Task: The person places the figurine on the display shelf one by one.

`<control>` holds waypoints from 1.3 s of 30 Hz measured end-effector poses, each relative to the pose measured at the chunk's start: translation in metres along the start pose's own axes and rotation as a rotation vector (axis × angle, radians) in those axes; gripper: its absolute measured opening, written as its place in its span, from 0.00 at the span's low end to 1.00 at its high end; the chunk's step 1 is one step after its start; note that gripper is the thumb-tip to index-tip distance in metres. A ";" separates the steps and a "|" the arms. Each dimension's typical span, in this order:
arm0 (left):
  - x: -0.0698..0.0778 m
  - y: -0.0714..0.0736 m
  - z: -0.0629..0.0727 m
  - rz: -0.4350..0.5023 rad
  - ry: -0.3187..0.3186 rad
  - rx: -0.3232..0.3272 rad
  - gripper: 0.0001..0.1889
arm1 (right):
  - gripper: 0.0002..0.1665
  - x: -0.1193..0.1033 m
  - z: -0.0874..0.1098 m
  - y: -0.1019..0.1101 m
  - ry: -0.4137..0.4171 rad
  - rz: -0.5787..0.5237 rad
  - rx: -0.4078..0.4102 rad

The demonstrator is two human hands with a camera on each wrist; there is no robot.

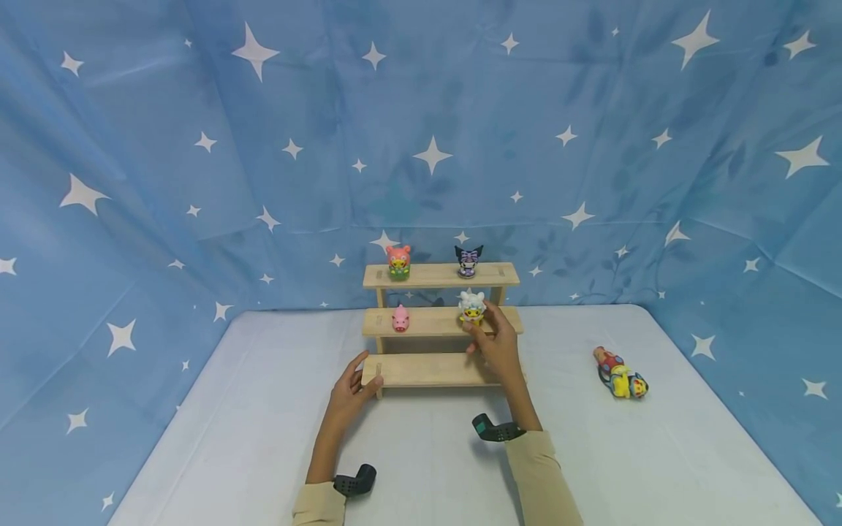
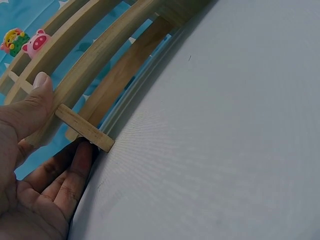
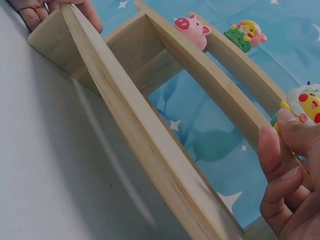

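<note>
One white-hooded figurine (image 1: 471,303), pinched by the right hand (image 1: 500,352), might topple if released tilted, the left hand (image 1: 350,394) gripping the shelf (image 1: 430,370).

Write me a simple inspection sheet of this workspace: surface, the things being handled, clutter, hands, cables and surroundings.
Surface: white table, with the shelf standing on it.
Job's things: three-tier wooden shelf; pink-hooded figure and black-eared figure on top; pink pig and white-hooded figure at the middle tier.
Clutter: one multicoloured figure lying right of the shelf.
Hands: left hand grips the bottom tier's left end; right hand pinches the white-hooded figure.
Cables: nothing seen.
Surroundings: blue backdrop with white stars.
</note>
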State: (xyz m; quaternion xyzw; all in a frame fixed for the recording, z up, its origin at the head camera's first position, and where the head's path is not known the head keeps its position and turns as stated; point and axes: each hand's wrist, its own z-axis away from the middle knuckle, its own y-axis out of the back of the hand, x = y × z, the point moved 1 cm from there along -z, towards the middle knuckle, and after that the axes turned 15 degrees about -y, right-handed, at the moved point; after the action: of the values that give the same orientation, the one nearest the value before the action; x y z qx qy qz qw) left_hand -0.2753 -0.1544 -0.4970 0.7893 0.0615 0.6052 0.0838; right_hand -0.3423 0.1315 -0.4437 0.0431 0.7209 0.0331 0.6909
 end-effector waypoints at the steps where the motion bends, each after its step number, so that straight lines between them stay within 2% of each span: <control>1: 0.000 0.000 0.000 0.004 0.003 0.000 0.35 | 0.36 0.000 0.000 0.000 0.001 0.001 -0.001; 13: 0.000 0.000 0.001 0.015 -0.004 0.003 0.35 | 0.36 -0.001 0.003 0.001 -0.004 0.002 -0.013; 18: 0.001 0.000 0.001 0.003 -0.007 -0.006 0.35 | 0.37 0.000 0.003 0.002 -0.019 0.030 0.007; 21: -0.005 -0.001 -0.001 -0.002 -0.015 -0.002 0.35 | 0.37 0.001 0.003 0.005 -0.014 0.063 0.023; 24: -0.018 -0.002 -0.003 -0.004 -0.017 0.011 0.35 | 0.37 0.001 0.003 0.009 -0.010 0.082 0.030; 29: -0.035 -0.001 -0.006 -0.015 -0.027 0.025 0.36 | 0.36 0.003 0.002 0.016 -0.012 0.064 0.020; 35: -0.036 0.000 -0.006 -0.012 -0.044 0.023 0.36 | 0.36 0.016 -0.006 0.022 -0.001 -0.005 -0.001; 39: -0.035 -0.002 -0.005 -0.004 -0.041 0.016 0.36 | 0.35 0.028 -0.011 0.025 0.005 -0.013 0.000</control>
State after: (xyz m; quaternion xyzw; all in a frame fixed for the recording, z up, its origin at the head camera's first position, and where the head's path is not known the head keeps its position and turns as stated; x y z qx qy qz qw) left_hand -0.2895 -0.1588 -0.5297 0.8021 0.0662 0.5880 0.0800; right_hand -0.3545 0.1600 -0.4686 0.0382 0.7230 0.0289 0.6892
